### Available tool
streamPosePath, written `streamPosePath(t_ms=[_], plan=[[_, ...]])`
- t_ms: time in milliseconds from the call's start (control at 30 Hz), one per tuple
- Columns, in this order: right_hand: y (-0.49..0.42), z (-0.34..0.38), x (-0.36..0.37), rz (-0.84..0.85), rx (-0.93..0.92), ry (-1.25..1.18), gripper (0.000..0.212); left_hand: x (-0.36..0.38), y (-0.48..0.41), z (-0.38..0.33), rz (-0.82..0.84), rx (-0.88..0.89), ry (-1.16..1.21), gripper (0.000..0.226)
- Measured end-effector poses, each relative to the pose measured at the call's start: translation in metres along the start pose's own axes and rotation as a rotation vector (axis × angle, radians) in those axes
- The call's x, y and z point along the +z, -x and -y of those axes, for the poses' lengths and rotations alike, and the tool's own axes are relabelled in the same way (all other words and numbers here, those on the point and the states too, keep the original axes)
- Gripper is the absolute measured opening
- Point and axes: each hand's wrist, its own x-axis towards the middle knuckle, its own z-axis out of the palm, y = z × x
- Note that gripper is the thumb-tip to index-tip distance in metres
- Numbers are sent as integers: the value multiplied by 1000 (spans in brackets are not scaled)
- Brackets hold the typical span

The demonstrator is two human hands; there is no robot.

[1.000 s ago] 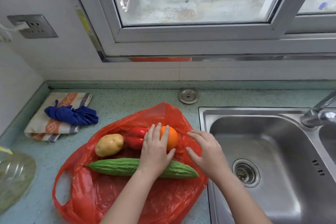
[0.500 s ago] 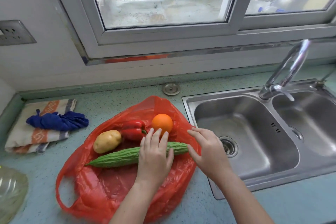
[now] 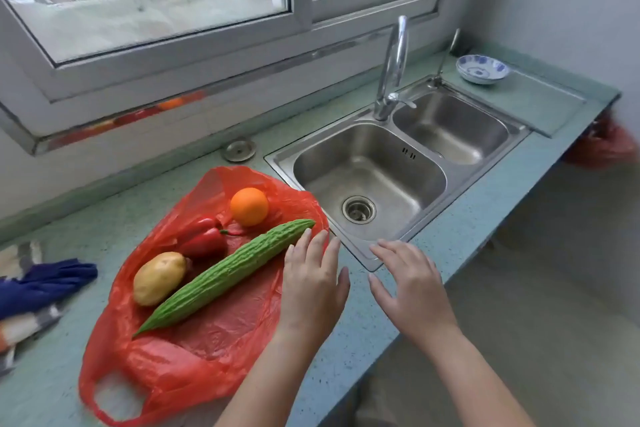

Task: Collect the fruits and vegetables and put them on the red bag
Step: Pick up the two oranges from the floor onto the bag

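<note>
A red plastic bag (image 3: pixel 221 333) lies flat on the green counter. On it rest an orange (image 3: pixel 249 206), a red pepper (image 3: pixel 202 239), a potato (image 3: pixel 159 277) and a long green bitter gourd (image 3: pixel 225 274) lying diagonally. My left hand (image 3: pixel 311 284) hovers over the bag's right edge, fingers spread, fingertips next to the gourd's far tip, holding nothing. My right hand (image 3: pixel 408 291) is over the counter at the sink's front corner, fingers apart and empty.
A steel double sink (image 3: pixel 398 170) with a tall tap (image 3: pixel 391 69) lies to the right. A blue-patterned bowl (image 3: pixel 483 69) sits at the far right. A blue cloth (image 3: pixel 41 284) on a striped towel lies at left. A metal sink plug (image 3: pixel 239 150) rests by the wall.
My left hand let go of the orange and drew back to the bag's right edge. My right hand moved off the bag toward the sink corner. The view swung right.
</note>
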Motion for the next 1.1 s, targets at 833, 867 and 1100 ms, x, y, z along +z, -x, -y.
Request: streamPosePath(t_ms=[833,867,1100], plan=[[362,-72,-201,-601,728,383,41,3,156,-332,289,782,402,44],[384,-71,-206,-616,753,392,40,2,172,-345,304,808,409,44],[517,-68,-226,-711,946,443,40,3,271,-417,401,990,505,42]])
